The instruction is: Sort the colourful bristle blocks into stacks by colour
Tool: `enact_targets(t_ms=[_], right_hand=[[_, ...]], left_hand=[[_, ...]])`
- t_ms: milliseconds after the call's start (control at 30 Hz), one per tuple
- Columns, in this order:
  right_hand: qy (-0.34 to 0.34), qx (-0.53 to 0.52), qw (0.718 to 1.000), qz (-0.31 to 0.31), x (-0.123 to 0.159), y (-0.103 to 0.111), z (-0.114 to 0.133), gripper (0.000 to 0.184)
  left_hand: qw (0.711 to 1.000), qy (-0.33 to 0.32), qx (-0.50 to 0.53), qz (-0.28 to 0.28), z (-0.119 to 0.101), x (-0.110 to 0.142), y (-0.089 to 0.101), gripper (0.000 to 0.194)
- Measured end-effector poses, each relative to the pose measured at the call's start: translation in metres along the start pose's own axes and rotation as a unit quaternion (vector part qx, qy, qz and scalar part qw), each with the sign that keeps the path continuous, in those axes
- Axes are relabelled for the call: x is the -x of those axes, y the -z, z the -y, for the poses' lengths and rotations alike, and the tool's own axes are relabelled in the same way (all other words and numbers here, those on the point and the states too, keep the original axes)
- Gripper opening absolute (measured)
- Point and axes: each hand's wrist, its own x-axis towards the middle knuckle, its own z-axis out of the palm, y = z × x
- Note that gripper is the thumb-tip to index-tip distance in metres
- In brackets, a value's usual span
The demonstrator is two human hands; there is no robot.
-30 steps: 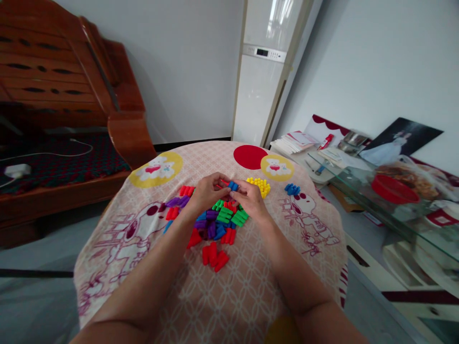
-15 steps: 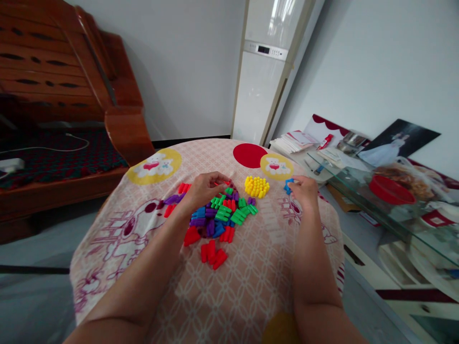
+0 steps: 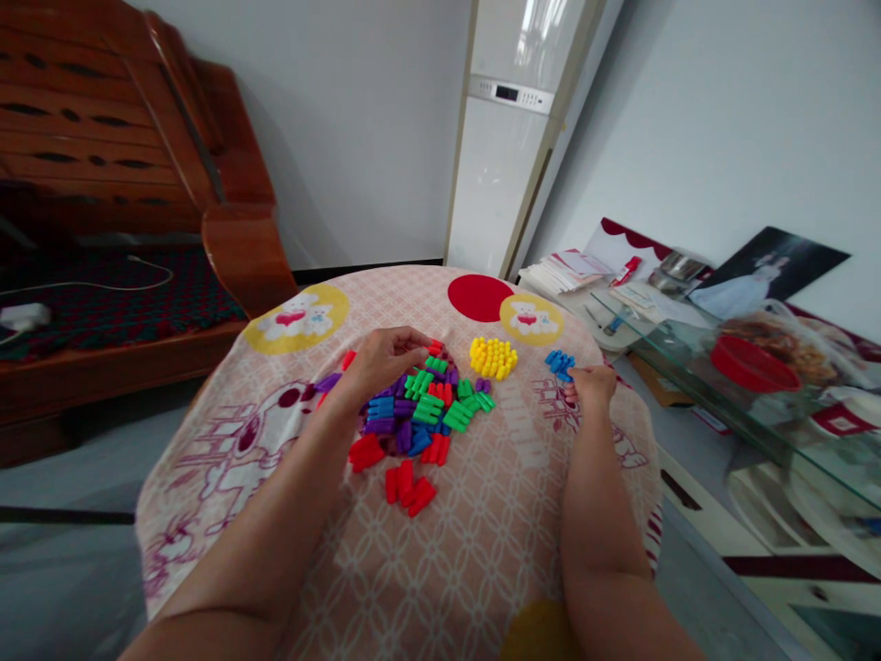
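Observation:
My left hand [image 3: 391,360] reaches over the far left side of a mixed pile of small ribbed plastic blocks, its fingers stretched out and slightly bent. Close to its fingertips are a red block [image 3: 436,348] and a green block [image 3: 436,364]. Purple blocks [image 3: 380,426] and more green blocks [image 3: 457,418] make up much of the pile. Over at the right, my right hand [image 3: 590,384] is closed, with its fingertips at the near right edge of a small blue block group [image 3: 560,364]. Yellow blocks [image 3: 493,358] stand grouped between the two hands.
Loose red blocks [image 3: 410,488] lie nearest me on the patterned tablecloth [image 3: 468,569]. Right of the table, a glass shelf [image 3: 695,395] carries a red bowl [image 3: 753,363], papers and a metal pot. A wooden bench [image 3: 240,248] stands at the left.
My right hand has shifted slightly right and toward me, uncovering more of the blue blocks. My left hand has drawn back a little to the left, and a red block by its fingertips shows more clearly.

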Motion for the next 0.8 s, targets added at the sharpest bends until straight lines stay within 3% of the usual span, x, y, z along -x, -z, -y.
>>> enact_targets(t_ms=[133,367,533,633,733,800], right_hand=[[-0.151,-0.105,0.982,0.043,0.004,-0.002,0.006,0.016],[-0.195,-0.233,0.952,0.031,0.004,0.002,0.015,0.024],[-0.185,-0.279,0.942,0.026,0.005,0.003,0.017,0.021],[-0.171,-0.255,0.952,0.011,0.007,0.007,0.020,0.018],[-0.116,-0.200,0.973,-0.023,0.010,0.013,0.031,0.017],[-0.061,-0.179,0.981,-0.034,0.014,0.015,0.044,0.019]], left_hand=[[1.000,0.002,0.005,-0.003,-0.002,0.000,-0.001,0.044],[1.000,0.012,0.006,-0.014,-0.007,0.002,0.005,0.044],[0.999,0.017,0.008,-0.035,-0.013,0.005,0.011,0.043],[0.998,0.020,0.006,-0.058,-0.015,0.007,0.019,0.042],[0.996,0.019,-0.032,-0.084,-0.013,0.009,0.035,0.036],[0.994,0.029,-0.096,-0.050,-0.012,0.012,0.048,0.028]])
